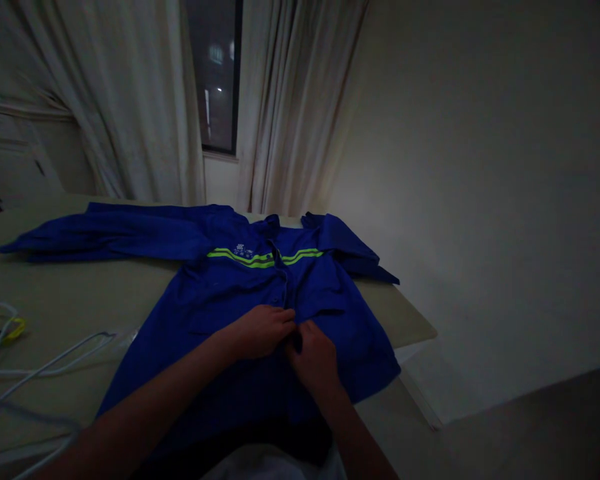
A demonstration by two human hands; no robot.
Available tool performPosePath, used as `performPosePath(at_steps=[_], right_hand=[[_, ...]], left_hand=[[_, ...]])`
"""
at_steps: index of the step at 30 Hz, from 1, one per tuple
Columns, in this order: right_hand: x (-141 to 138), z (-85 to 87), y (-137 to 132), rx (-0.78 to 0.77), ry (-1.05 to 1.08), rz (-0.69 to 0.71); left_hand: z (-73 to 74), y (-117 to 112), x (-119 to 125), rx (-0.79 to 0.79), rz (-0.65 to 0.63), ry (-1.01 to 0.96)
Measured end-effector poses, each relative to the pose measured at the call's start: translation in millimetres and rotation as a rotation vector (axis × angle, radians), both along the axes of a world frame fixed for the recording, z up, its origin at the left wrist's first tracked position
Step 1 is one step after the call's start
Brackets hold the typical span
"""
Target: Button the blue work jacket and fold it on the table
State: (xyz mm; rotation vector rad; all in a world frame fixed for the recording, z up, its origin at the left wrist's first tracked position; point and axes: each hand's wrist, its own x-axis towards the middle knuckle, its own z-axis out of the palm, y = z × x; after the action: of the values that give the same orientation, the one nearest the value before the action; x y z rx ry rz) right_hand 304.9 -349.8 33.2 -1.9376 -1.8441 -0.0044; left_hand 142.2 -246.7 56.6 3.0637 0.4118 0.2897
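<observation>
A blue work jacket [220, 293] with yellow-green stripes across the chest lies spread front side up, its sleeves out to both sides. Along its middle runs the button placket, parted near the chest and collar. My left hand [265, 330] is closed on the placket below the chest, fingers pinching the cloth edge. Right beside it, slightly lower, my right hand [314, 353] is curled with thumb and fingers on the same placket. Whatever button lies between the fingertips is hidden. The jacket's lower front hangs toward me in dark shadow.
Beneath the jacket is a pale table [410, 317] whose right corner stands near the wall [480, 200]. White wire hangers [45, 370] lie at the left, near a small yellow item [15, 329]. Behind are long curtains [135, 100] and a dark window [217, 80].
</observation>
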Motion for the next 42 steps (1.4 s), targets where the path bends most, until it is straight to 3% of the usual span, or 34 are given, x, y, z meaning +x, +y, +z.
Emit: performPosePath(at_steps=[6, 10, 18, 23, 26, 32, 37, 42], right_hand=[[9, -11.1, 2, 0.092, 0.023, 0.007], [13, -13.8, 1, 0.126, -0.020, -0.016], [17, -13.2, 3, 0.104, 0.096, -0.008], [19, -12.2, 3, 0.109, 0.168, 0.031], [22, -10.9, 3, 0.041, 0.234, 0.060], [33, -4.2, 7, -0.049, 0.358, 0.150], [38, 0.1, 10, -0.107, 0.377, 0.209], [40, -2.6, 14, -0.127, 0.364, 0.198]], left_hand=[[20.2, 10, 16, -0.202, 0.103, 0.053], [28.5, 10, 16, -0.251, 0.088, 0.026], [14.6, 1, 19, 0.020, 0.034, 0.044], [5.6, 4, 22, 0.060, 0.014, 0.030], [-2.7, 7, 19, -0.077, 0.050, 0.027], [-23.9, 18, 10, -0.532, 0.007, -0.106], [-38.0, 22, 7, -0.646, -0.016, -0.263], [-42.5, 21, 5, -0.689, -0.077, -0.409]])
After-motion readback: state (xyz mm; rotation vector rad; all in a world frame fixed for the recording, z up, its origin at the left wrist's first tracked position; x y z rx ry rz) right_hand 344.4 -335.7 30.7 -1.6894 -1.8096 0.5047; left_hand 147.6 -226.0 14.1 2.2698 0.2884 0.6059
